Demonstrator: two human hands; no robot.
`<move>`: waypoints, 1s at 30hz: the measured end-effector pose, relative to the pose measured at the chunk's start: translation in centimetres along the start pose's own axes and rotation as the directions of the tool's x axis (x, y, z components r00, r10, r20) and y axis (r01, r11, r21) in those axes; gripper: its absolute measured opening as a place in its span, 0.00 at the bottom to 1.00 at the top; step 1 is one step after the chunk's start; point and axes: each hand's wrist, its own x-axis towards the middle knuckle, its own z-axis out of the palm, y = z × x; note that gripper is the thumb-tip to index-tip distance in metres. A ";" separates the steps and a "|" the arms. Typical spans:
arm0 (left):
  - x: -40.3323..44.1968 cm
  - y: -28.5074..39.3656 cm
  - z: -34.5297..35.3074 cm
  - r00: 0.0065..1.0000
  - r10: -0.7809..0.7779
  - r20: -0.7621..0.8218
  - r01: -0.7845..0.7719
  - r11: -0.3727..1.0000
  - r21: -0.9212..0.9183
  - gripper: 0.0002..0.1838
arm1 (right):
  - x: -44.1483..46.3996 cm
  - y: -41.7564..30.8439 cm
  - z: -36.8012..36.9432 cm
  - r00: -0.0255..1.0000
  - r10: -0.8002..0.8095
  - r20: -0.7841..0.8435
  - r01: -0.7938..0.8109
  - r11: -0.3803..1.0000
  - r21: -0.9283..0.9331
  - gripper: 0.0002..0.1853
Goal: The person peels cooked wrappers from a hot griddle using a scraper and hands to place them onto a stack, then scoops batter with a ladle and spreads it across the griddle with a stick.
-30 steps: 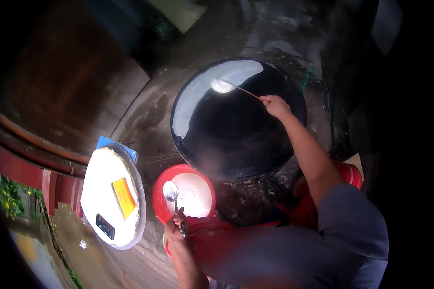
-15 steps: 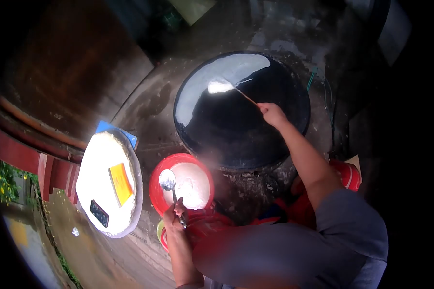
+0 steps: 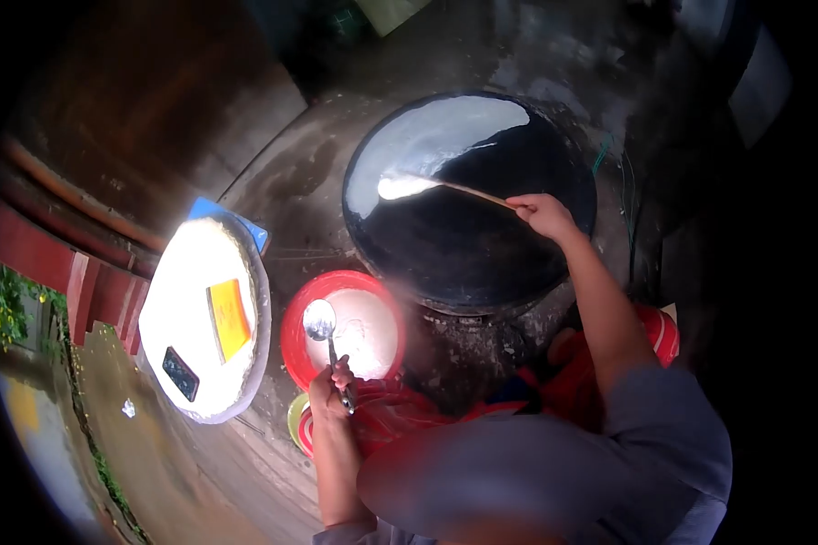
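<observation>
My right hand (image 3: 545, 216) is closed around the end of a thin wooden spreader (image 3: 477, 192) over a large round black griddle (image 3: 482, 250). The spreader's far end meets a bright white patch, and its shape there cannot be made out. A curved band of thin white batter (image 3: 432, 136) covers the griddle's far left part. My left hand (image 3: 330, 392) grips a metal ladle (image 3: 319, 320) by its handle, with the bowl raised above a red basin (image 3: 294, 350). White batter (image 3: 371, 325) fills much of the basin.
Left of the basin stands a round, brightly lit white surface (image 3: 186, 291) bearing a yellow-orange packet (image 3: 230, 320) and a dark phone (image 3: 181, 373). A blue flat object (image 3: 256, 234) juts out behind it. Green cords (image 3: 602, 154) lie right of the griddle.
My right hand has swung the spreader so its far end points left, and the white patch has moved left and nearer along the band. The ladle stays above the basin. The view has shifted slightly.
</observation>
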 end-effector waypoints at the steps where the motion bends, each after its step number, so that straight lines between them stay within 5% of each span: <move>1: -0.1 -0.1 -0.3 1.000 -0.006 0.013 0.005 1.000 0.016 0.10 | 0.2 0.8 1.0 0.988 0.054 -0.145 -0.052 0.999 0.014 0.15; 2: -0.1 -0.2 -0.6 1.000 -0.006 0.007 0.006 1.000 0.010 0.10 | 0.3 1.9 2.0 0.952 0.114 -0.285 -0.107 0.993 0.039 0.15; 6: -0.2 -0.2 -0.4 0.997 0.079 -0.027 -0.077 0.995 0.057 0.12 | -1.7 -3.4 6.6 0.984 -0.165 -0.067 0.163 0.986 -0.031 0.15; 8: -0.2 0.0 -0.8 0.999 0.021 0.024 -0.021 1.000 -0.002 0.13 | -1.9 -3.5 3.9 0.987 -0.068 0.143 0.061 0.997 0.052 0.15; 12: -0.1 0.0 -1.3 0.997 0.040 0.072 -0.040 0.999 -0.005 0.13 | -1.6 -2.8 6.6 0.996 -0.079 -0.040 0.080 0.996 0.041 0.14; 18: -0.4 0.4 -1.9 0.997 0.019 0.080 -0.021 1.000 0.021 0.12 | -6.9 -6.4 2.8 0.993 -0.094 0.073 0.110 0.963 -0.248 0.14; 22: -0.9 0.2 -2.4 0.994 0.011 0.105 -0.014 1.000 0.022 0.13 | -6.6 -0.9 4.6 0.982 0.008 -0.186 -0.009 1.000 -0.001 0.14; 24: -1.0 0.3 -2.7 0.985 -0.002 0.174 -0.002 1.000 0.023 0.13 | -5.9 1.4 7.6 0.991 -0.052 -0.120 0.074 0.981 0.182 0.14; 30: -1.9 0.1 -2.8 0.992 0.027 0.121 -0.033 0.998 0.047 0.16 | -16.2 -2.4 8.4 0.996 0.020 0.083 -0.027 0.997 0.078 0.14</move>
